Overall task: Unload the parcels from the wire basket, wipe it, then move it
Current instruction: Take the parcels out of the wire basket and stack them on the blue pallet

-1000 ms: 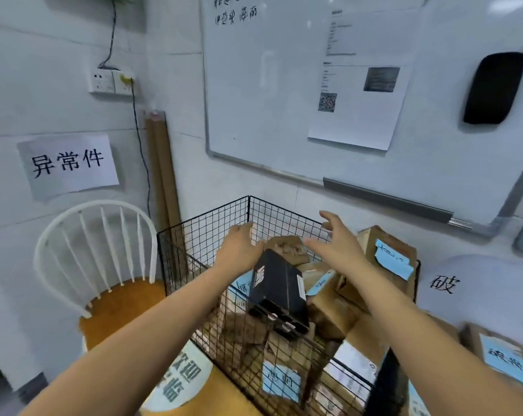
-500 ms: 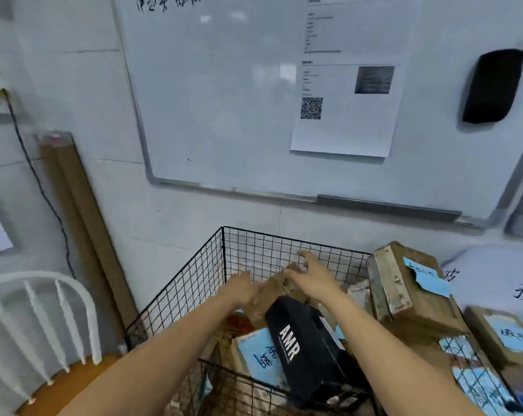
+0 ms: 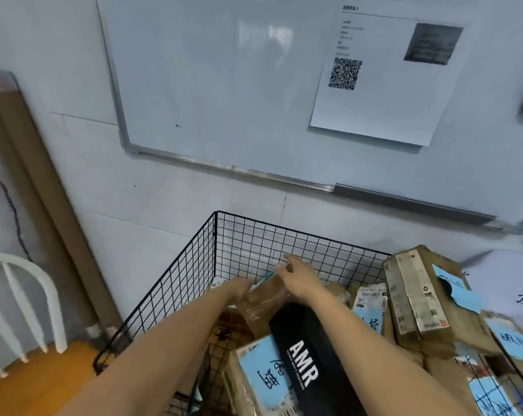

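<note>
Advanced both grips farther into black wire-grid basket point(image 3: 254, 244) since previous frame. Clasped by right grip point(image 3: 299, 280): top far edge of crinkled, tape-wrapped brown cardboard parcel point(image 3: 263, 301). Pressed against its left end: left grip point(image 3: 239, 291), fingers hidden, closure not determinable. Parcel located inside basket, far side, beyond glossy black rectangular AMR box point(image 3: 308, 355).

Black wire basket point(image 3: 215, 235), square-grid mesh; brown cardboard parcels point(image 3: 461, 325) with pale-blue, hand-lettered labels; black box point(image 3: 305, 334) with white lettering; white chair point(image 3: 44, 379), orange seat.
</note>
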